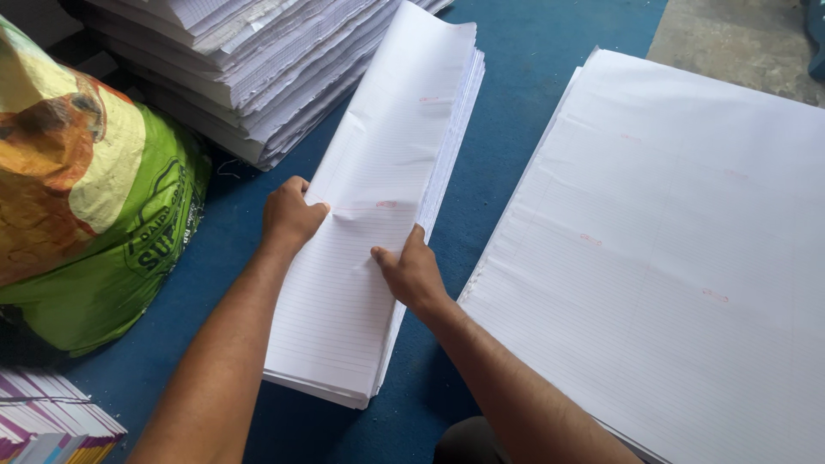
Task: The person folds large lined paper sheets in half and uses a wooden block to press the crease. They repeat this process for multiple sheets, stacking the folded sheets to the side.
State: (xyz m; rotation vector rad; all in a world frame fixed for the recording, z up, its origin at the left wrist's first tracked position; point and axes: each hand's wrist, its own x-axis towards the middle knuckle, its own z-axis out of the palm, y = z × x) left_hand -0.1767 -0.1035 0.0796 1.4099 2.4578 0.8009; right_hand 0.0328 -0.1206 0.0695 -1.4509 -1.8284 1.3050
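A long, narrow stack of folded ruled white paper point(378, 172) lies on the blue mat point(507, 129), running from near me toward the far side. My left hand point(290, 215) grips the stack's left edge at mid-length. On the right edge, my right hand point(411, 271) pinches the sheets, thumb on top. The top sheet is slightly creased between the two hands.
A large flat pile of unfolded ruled sheets point(670, 249) lies at the right. More stacked ruled paper point(258, 60) sits at the far left. A green and yellow woven sack point(86, 198) stands at the left, and coloured book edges point(47, 421) show at the bottom left.
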